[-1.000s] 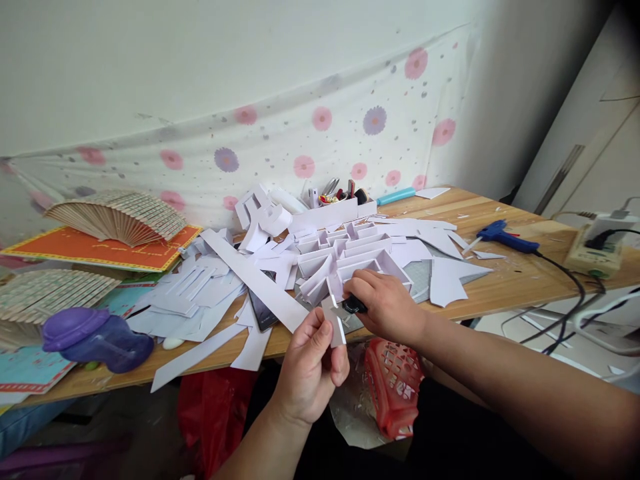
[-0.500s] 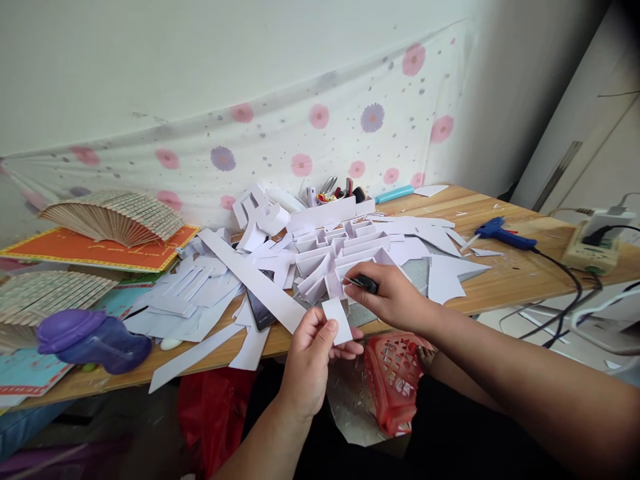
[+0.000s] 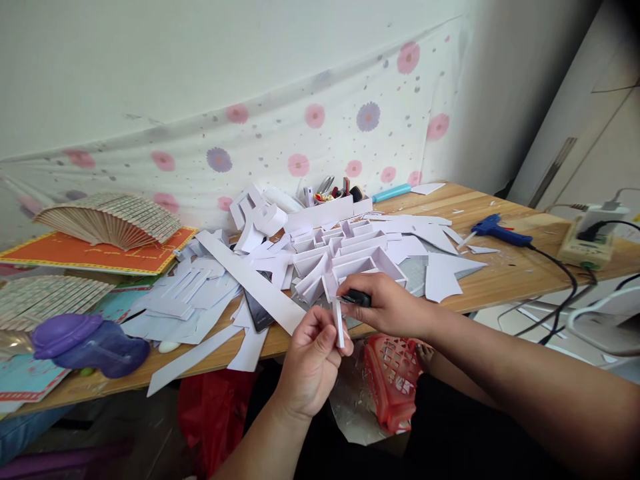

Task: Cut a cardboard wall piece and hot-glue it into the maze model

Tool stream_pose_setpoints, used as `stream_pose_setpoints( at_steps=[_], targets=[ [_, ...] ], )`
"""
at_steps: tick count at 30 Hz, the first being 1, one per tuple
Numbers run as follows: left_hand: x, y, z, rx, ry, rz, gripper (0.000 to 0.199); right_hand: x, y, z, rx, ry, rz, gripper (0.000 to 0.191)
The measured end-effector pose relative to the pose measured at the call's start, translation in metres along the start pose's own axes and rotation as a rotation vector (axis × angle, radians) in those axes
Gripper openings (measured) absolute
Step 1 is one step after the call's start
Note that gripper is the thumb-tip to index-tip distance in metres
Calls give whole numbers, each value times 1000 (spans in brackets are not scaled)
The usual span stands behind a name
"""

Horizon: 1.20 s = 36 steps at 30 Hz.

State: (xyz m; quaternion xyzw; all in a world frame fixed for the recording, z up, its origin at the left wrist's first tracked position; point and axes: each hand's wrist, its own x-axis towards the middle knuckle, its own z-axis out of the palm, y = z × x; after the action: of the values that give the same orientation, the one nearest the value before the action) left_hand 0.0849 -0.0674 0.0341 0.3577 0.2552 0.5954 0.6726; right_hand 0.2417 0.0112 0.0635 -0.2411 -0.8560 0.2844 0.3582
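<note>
My left hand (image 3: pixel 311 357) pinches a small white piece of board (image 3: pixel 339 328) between thumb and fingers, its thin edge turned up towards me. In my right hand (image 3: pixel 393 305) is a black utility knife (image 3: pixel 359 298), held close to the top end of that piece; its blade is hidden from sight. Just beyond both hands stands a white board model (image 3: pixel 345 250) made of upright strips forming open compartments. It sits on a grey cutting mat (image 3: pixel 417 270). A long white strip (image 3: pixel 253 283) lies slantwise to the left, over a dark phone (image 3: pixel 259 315).
White offcuts (image 3: pixel 187 293) are heaped at left, near a purple bottle (image 3: pixel 93 340) and a folding fan (image 3: pixel 107 220). At right lie a blue glue gun (image 3: pixel 500 231) with its cable and a power strip (image 3: pixel 587 243). Below the table edge is a red basket (image 3: pixel 393 383).
My left hand has turned the small piece from its flat face to its edge, fingers curling in. My right hand has brought the knife lower and slightly left, up against it.
</note>
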Motion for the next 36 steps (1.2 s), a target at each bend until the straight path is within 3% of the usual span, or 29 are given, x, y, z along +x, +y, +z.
stream_pose_setpoints(
  at_steps=[7, 14, 22, 28, 36],
  targets=[
    [3, 5, -3, 78, 204, 105, 33, -2, -3, -1, -151, -50, 32, 12],
    [3, 11, -6, 110, 286, 118, 30, 0, -5, -6, -60, -368, 100, 38],
    [5, 12, -8, 127, 269, 36, 36, 2, 2, -1, 130, -498, 209, 42],
    [4, 11, -10, 122, 225, -25, 36, 2, 1, 1, 131, -560, 250, 43],
    [7, 18, -4, 84, 176, -40, 32, -3, -1, 21, -46, -773, 93, 31]
  ],
)
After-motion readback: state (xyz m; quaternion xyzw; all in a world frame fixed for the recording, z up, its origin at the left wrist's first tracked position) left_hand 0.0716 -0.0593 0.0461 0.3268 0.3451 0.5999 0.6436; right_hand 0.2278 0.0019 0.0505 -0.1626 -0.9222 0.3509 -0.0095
